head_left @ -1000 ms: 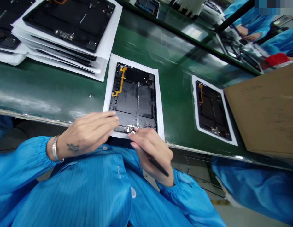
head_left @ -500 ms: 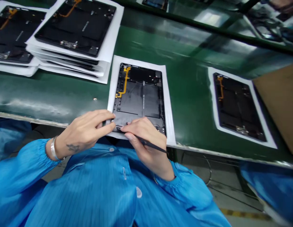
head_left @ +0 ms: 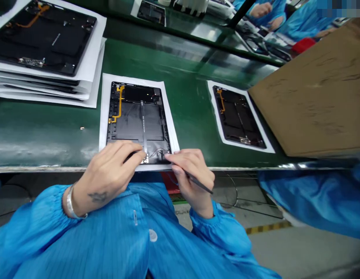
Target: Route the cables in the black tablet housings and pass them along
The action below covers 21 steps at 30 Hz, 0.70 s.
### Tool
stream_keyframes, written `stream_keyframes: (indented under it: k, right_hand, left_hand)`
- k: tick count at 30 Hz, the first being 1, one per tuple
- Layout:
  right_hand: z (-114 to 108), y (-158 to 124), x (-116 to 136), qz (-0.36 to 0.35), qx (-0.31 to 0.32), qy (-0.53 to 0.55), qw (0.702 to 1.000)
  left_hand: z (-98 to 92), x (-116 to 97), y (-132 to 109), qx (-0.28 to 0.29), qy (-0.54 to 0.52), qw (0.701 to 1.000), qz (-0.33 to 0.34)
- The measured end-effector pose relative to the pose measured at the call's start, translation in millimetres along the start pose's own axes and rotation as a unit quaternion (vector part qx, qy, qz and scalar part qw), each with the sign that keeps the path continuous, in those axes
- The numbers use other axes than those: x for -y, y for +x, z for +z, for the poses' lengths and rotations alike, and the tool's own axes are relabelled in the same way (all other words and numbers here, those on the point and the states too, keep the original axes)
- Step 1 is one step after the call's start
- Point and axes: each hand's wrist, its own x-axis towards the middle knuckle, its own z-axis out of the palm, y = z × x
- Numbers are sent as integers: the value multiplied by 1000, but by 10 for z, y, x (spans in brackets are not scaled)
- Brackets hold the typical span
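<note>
A black tablet housing [head_left: 153, 116] lies inner side up on a white sheet [head_left: 104, 112] at the bench edge. An orange flex cable [head_left: 119, 106] runs down its left side, and thin wires [head_left: 156, 151] cross its lower right corner. My left hand [head_left: 110, 168] bends over the lower left edge, thumb and forefinger pinched near a small board [head_left: 146, 159]; whatever lies between them is hidden. Slim black tweezers [head_left: 198, 183] rest in my right hand [head_left: 193, 174], which grips them by the lower right corner. Their tips are hidden by the fingers.
Stacked housings on white sheets [head_left: 92, 89] stand at the left. Another housing [head_left: 239, 120] lies at the right beside a cardboard box [head_left: 310, 97]. One small part [head_left: 82, 128] sits on the green bench. Co-workers' hands [head_left: 261, 9] show beyond the shelf.
My right hand has moved with the tweezers from the housing's lower middle to its lower right corner. The left hand has shifted rightward along the lower edge. The view has turned right.
</note>
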Motion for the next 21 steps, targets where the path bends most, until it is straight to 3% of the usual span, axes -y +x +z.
stream_keyframes:
  k: [6,11,16,21]
  right_hand:
    - [157,-63,-31,-72,-10,-99,992]
    - [265,-116,-83,-99,-33,-171,980]
    - [278,-206,-128,-75,-86,-184,976]
    - [242,-235,-124,-51,-94,-172,979]
  left_hand:
    - [172,-88,45,13,-7,1000,-15]
    - [209,-83,17,3,0,1000,-9]
    - [203,-62,-4,11,26,999,23]
    - [218,-44,-23,6,55,996,66]
